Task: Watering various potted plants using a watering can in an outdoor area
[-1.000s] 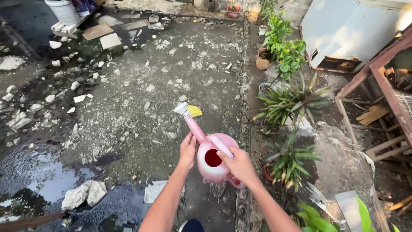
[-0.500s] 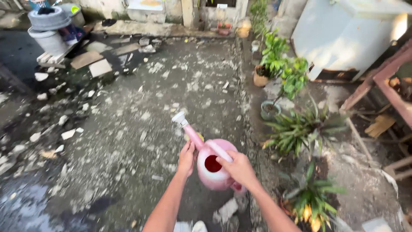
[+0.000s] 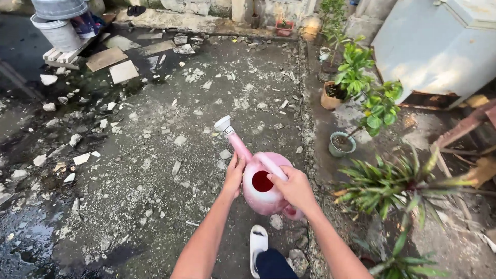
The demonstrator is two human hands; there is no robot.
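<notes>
Watering can: a pink plastic watering can, round-bodied, with a dark red fill hole on top, a pale pink handle bar across it, and a long slim spout that ends in a whitish rose head pointing up and away from the person.
Where it is: held in the air above the cracked, rubble-strewn concrete ground, just left of the row of plants along the ground's right edge.
Right hand: the right hand is closed around the handle bar, fingers wrapped over it.
Left hand: the left hand lies flat and mostly open against the can's left side at the base of the spout, steadying it.
Foot: a white sandal shows below the can.
Nearby plants: a spiky-leaved plant stands just right of the can; a small grey-green pot and a tan pot sit farther along.
Far corner: stacked grey buckets at the ground's far left corner.
</notes>
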